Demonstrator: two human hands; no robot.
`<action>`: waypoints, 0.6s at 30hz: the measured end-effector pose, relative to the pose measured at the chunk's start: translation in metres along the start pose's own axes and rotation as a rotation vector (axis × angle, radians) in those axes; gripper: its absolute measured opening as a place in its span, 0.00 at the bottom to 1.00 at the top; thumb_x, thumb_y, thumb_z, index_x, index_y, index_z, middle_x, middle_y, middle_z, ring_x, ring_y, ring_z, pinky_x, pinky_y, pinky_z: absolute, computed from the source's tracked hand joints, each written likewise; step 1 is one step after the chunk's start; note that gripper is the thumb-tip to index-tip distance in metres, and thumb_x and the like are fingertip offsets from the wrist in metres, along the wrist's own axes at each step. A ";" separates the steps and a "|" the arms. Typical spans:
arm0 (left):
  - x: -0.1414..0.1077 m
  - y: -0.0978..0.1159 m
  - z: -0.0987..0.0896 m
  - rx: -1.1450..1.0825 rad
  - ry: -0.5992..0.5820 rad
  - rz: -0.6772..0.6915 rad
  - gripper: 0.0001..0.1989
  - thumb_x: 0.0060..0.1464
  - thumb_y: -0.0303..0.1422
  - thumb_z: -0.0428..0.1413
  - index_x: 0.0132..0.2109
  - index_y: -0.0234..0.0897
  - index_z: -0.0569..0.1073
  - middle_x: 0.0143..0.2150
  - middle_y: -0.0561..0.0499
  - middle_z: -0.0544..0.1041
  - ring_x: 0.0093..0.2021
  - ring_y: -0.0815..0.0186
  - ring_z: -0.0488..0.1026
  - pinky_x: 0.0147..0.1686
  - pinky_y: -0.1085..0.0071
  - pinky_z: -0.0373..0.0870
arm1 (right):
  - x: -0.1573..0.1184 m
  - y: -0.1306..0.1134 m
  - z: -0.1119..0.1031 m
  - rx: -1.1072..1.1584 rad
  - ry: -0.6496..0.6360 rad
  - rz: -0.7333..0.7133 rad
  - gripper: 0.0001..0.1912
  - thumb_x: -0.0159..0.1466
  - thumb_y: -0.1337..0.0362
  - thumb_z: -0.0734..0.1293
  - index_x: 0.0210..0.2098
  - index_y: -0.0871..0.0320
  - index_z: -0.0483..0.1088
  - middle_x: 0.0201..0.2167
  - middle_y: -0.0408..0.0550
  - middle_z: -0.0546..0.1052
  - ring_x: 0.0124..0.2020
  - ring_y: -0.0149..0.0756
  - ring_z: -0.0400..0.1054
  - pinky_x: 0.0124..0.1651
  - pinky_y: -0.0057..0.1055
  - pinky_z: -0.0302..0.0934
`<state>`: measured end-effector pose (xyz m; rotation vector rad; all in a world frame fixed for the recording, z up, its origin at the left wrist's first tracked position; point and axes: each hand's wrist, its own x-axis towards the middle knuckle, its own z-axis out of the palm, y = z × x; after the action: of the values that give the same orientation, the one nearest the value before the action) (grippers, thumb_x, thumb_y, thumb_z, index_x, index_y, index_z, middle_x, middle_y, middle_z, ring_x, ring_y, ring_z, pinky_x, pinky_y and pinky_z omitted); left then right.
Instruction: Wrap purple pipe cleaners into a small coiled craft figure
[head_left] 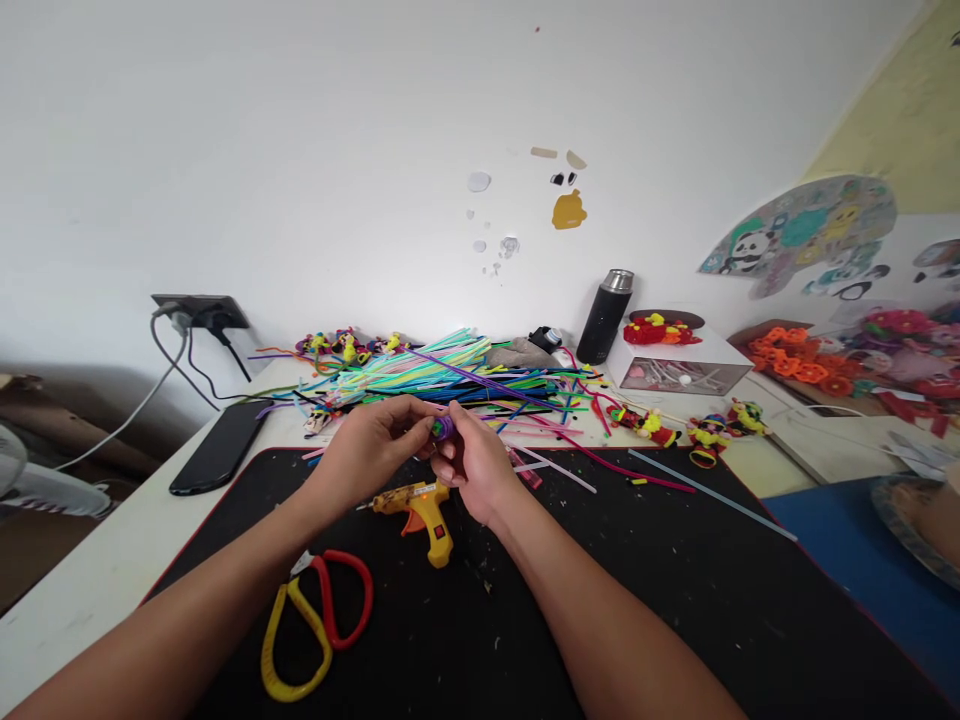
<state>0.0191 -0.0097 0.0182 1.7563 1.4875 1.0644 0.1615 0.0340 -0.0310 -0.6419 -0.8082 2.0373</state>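
A small purple piece (pixel 444 427) with a bit of green is held between both hands above the black mat (pixel 600 590). My left hand (pixel 382 437) pinches it from the left with thumb and fingers. From the right, my right hand (pixel 474 455) grips the same piece, its fingers curled underneath. Below the hands lies a yellow glue gun (pixel 429 520) with an orange trigger. Scissors (pixel 328 610) with one red and one yellow handle rest on the mat near my left forearm. Behind the hands is a pile of colourful pipe cleaners (pixel 420 365).
A black phone (pixel 217 450) lies at the left. A black bottle (pixel 606 315) and a white box (pixel 686 370) stand by the wall. Small figures (pixel 709 435) sit at the right, near a translucent glue stick (pixel 712 495). Cables hang from the socket (pixel 200 311).
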 end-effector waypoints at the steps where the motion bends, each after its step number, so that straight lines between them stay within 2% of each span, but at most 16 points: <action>1: 0.000 0.000 0.000 0.013 0.006 0.003 0.14 0.62 0.43 0.57 0.43 0.37 0.78 0.34 0.49 0.85 0.33 0.59 0.84 0.35 0.67 0.79 | 0.000 0.000 0.000 -0.003 0.000 0.003 0.28 0.56 0.40 0.76 0.31 0.54 0.62 0.16 0.31 0.63 0.11 0.23 0.54 0.15 0.22 0.37; 8: 0.003 -0.001 -0.002 0.004 0.032 -0.024 0.16 0.63 0.46 0.57 0.44 0.37 0.78 0.32 0.50 0.85 0.31 0.60 0.83 0.34 0.67 0.78 | -0.006 -0.003 0.004 -0.015 -0.059 0.002 0.31 0.56 0.35 0.76 0.34 0.54 0.64 0.18 0.32 0.65 0.13 0.23 0.55 0.16 0.22 0.38; 13: 0.005 0.003 -0.005 -0.099 0.009 -0.059 0.22 0.59 0.53 0.61 0.41 0.36 0.79 0.30 0.49 0.84 0.29 0.60 0.81 0.31 0.67 0.78 | -0.009 -0.004 0.007 -0.072 -0.152 -0.016 0.29 0.57 0.39 0.77 0.33 0.55 0.65 0.19 0.33 0.64 0.13 0.22 0.54 0.16 0.22 0.35; 18: 0.005 0.008 -0.005 -0.212 -0.033 -0.114 0.26 0.55 0.57 0.63 0.40 0.36 0.80 0.31 0.46 0.85 0.30 0.58 0.82 0.34 0.64 0.80 | -0.009 -0.006 0.007 -0.065 -0.135 -0.017 0.29 0.56 0.41 0.78 0.30 0.56 0.63 0.17 0.32 0.61 0.13 0.21 0.51 0.16 0.23 0.34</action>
<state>0.0193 -0.0063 0.0281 1.5174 1.3828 1.0868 0.1645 0.0274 -0.0203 -0.5356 -0.9594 2.0627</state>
